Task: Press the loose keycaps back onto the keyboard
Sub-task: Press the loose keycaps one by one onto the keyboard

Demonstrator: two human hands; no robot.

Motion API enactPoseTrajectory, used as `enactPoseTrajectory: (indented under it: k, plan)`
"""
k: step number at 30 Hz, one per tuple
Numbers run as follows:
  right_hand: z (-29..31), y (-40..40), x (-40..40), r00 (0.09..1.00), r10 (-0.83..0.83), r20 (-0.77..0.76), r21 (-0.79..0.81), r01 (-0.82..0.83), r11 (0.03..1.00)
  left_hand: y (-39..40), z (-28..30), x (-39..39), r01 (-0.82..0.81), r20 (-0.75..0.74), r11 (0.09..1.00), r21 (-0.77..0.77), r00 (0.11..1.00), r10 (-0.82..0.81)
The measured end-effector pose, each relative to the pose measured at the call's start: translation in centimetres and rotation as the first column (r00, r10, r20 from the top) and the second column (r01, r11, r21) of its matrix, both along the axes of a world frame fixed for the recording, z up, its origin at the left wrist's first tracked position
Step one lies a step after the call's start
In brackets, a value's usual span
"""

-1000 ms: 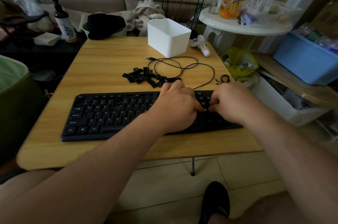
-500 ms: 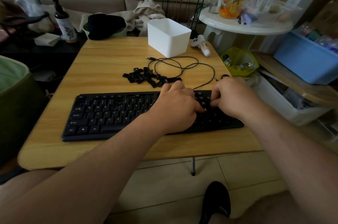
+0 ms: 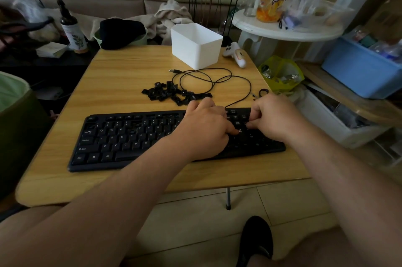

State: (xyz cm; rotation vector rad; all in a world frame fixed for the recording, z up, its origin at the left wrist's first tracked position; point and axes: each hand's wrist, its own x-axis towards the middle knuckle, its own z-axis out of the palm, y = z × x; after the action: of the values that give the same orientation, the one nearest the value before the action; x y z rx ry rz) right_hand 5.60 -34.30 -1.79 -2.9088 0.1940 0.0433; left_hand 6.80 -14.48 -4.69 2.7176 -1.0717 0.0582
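Note:
A black keyboard [image 3: 130,140] lies across the near half of the wooden table [image 3: 134,66]. Behind it sits a pile of several loose black keycaps [image 3: 171,93]. My left hand [image 3: 204,127] rests on the keyboard's right-middle with its fingers curled under; its thumb reaches right and presses down on a key. My right hand [image 3: 276,118] hovers over the keyboard's right end, thumb and forefinger pinched together just right of the left thumb. A small dark keycap seems to sit in that pinch, though it is hard to make out. Both hands hide the keys beneath them.
The keyboard's black cable [image 3: 217,81] loops behind the keycaps. A white box [image 3: 195,46] and a white controller [image 3: 236,54] stand at the table's back right, and a small ring-shaped tool [image 3: 262,92] lies near the right edge. Bins crowd the right side.
My right hand has shifted slightly up and back over the keyboard's right end, its fingertips drawing a little away from the left thumb. My left hand has stayed in place.

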Motion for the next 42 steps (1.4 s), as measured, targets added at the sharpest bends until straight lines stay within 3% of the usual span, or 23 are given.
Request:
enactPoseTrajectory:
  k: [3,6,9,13,21,27,31,34,37,39,42]
  plan:
    - [0.5,-1.3,-0.5,0.999,-0.011,0.040,0.144,0.005,0.990,0.0,0.1,0.1,0.004,-0.003,1.000,-0.009,1.000,-0.004]
    - [0.8,-1.7,-0.8,0.999,0.006,0.033,0.184,-0.013,0.983,-0.1,0.0,0.1,0.002,0.001,1.000,-0.019,1.000,-0.002]
    - [0.3,-1.1,-1.3,0.998,0.036,-0.046,0.121,-0.030,0.992,-0.2,0.0,0.1,-0.003,0.008,1.000,-0.020,1.000,0.004]
    - [-0.1,-0.3,-1.8,1.000,0.023,-0.015,0.059,-0.022,0.998,-0.2,-0.1,0.0,-0.003,0.025,1.000,-0.023,1.000,0.004]
    - [0.3,-0.2,-1.4,0.993,-0.093,-0.079,0.146,0.104,0.984,-0.2,-0.2,-0.3,0.000,0.065,1.000,-0.018,0.998,0.002]
    - [0.1,1.5,-0.5,0.994,-0.093,-0.052,-0.055,0.090,0.994,0.0,-0.5,-0.4,0.007,0.138,1.000,-0.018,0.990,-0.004]
    - [0.8,0.7,-0.9,0.989,-0.115,-0.097,0.147,0.129,0.981,0.0,-0.2,-0.6,0.008,0.127,1.000,-0.016,0.992,-0.006]
    - [1.6,-0.5,-1.4,0.985,-0.138,-0.104,0.388,0.168,0.906,0.0,0.0,-0.6,0.008,0.126,1.000,-0.012,0.992,-0.007]
    - [2.2,-1.2,-1.8,0.976,-0.130,-0.172,0.672,0.213,0.709,0.1,0.0,-0.6,0.014,0.145,0.999,-0.049,0.989,-0.006]
    - [2.4,-1.4,-2.1,0.969,-0.064,-0.240,0.795,0.233,0.560,0.0,-0.1,-0.7,-0.005,0.133,0.986,-0.165,0.991,0.027]
    - [2.5,-1.6,-2.5,0.959,0.058,-0.278,0.884,0.232,0.406,-0.3,0.0,-0.8,-0.112,-0.038,0.891,-0.440,0.994,0.106]
